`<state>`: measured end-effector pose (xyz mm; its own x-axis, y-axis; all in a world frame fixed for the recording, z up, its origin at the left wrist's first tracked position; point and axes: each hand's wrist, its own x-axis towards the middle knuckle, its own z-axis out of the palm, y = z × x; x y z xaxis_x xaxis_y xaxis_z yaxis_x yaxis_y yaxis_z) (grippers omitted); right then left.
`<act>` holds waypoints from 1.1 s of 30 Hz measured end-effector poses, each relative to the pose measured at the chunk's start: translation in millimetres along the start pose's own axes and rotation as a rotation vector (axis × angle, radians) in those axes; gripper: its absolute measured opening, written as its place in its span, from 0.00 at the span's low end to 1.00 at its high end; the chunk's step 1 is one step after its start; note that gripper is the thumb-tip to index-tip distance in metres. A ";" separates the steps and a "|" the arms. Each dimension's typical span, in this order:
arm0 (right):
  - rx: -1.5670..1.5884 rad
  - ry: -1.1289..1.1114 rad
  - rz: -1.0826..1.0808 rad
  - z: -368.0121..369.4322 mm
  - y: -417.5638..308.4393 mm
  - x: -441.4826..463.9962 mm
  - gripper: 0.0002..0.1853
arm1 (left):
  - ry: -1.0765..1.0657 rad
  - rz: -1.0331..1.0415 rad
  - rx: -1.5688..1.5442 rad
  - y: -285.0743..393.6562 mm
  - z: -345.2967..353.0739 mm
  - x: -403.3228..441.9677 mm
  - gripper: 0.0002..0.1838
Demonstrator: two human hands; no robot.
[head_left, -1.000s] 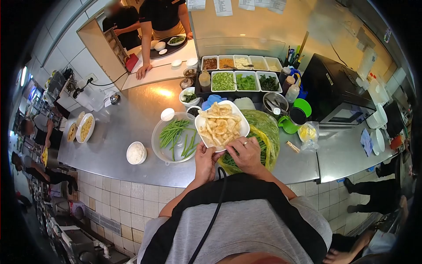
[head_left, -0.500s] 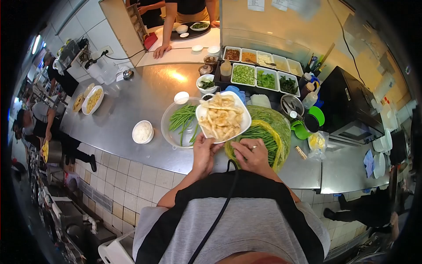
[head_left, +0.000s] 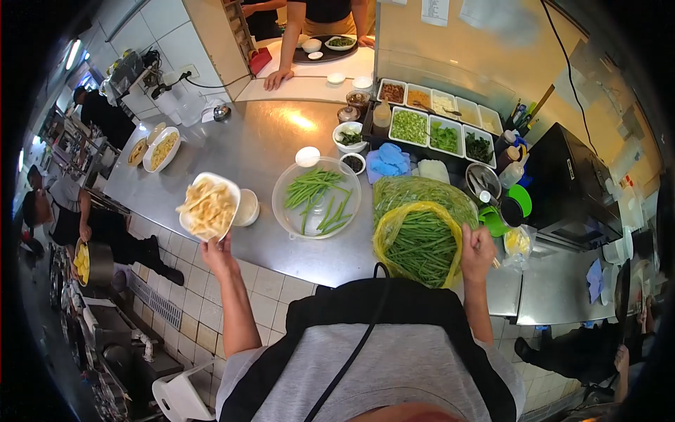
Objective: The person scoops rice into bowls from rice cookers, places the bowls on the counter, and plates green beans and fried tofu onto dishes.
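My left hand (head_left: pixel 220 256) is closed on the near edge of a white dish (head_left: pixel 232 188) piled with pale golden fried strips (head_left: pixel 208 207). It holds the dish at the left, beside a white bowl of rice (head_left: pixel 247 209), which it partly covers. My right hand (head_left: pixel 479 252) is closed, fingers curled, at the right rim of a yellow-edged plastic bag (head_left: pixel 380 238). Whether it grips the bag or something small is hidden. Long green beans (head_left: pixel 422 246) fill the bag. More cut beans (head_left: pixel 309 186) lie in a clear round bowl (head_left: pixel 283 224) between my hands.
White tubs of toppings (head_left: pixel 409 126) line the back right, near a blue cloth (head_left: pixel 389 160). Green cups (head_left: pixel 496 220) and a black microwave (head_left: pixel 573 186) stand at the right. Two noodle dishes (head_left: pixel 161 152) sit at far left. A person's hand (head_left: pixel 279 77) rests on the pass counter.
My left hand has carried the dish of fried strips left, from above the beans to beside the rice bowl. My right hand has moved right, away from it, to the bag's right rim.
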<state>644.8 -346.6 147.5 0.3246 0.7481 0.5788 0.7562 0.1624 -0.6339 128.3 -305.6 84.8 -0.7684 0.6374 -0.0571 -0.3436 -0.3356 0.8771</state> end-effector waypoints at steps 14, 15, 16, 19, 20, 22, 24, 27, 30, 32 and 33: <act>-0.128 0.089 0.039 -15.3 17.0 -5.2 0.11 | 0.301 -0.146 0.000 -56.3 -52.8 130.2 0.16; -0.120 0.100 0.029 -15.6 17.5 -4.9 0.11 | 0.299 -0.166 0.001 -58.4 -50.8 136.9 0.16; -0.126 0.108 0.005 -15.1 20.7 -5.4 0.10 | 0.246 -0.170 -0.005 -60.7 -49.0 143.6 0.16; -0.140 0.118 -0.073 -14.1 25.0 -4.9 0.09 | 0.086 -0.209 0.023 -64.1 -46.3 157.0 0.20; -0.140 0.115 -0.098 -14.4 22.6 -4.0 0.08 | 0.119 -0.161 0.083 -67.0 -44.1 159.2 0.22; -0.174 0.111 -0.111 -12.4 18.6 -4.3 0.08 | 0.180 -0.066 0.206 -70.3 -31.3 152.9 0.27; -0.241 0.106 -0.090 -8.7 16.7 -5.9 0.08 | 0.164 0.073 0.349 -69.4 -21.6 139.1 0.31; -0.206 0.126 -0.178 -4.9 12.1 -3.8 0.07 | 0.231 0.210 0.495 -65.9 -4.3 121.2 0.33; -0.172 0.077 -0.207 -3.4 14.2 -2.9 0.07 | 0.284 0.285 0.565 -70.8 -0.4 124.7 0.32; -0.140 0.069 -0.170 -3.5 16.0 -2.5 0.06 | 0.292 0.296 0.606 -74.4 -2.5 125.7 0.32; -0.122 0.064 -0.152 -3.1 17.1 -2.8 0.06 | 0.290 0.290 0.630 -71.9 -1.4 123.7 0.32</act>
<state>658.7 -347.9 136.6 0.2338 0.6775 0.6973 0.8613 0.1884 -0.4719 57.2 -203.6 14.0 -0.9225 0.3463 0.1705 0.2011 0.0540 0.9781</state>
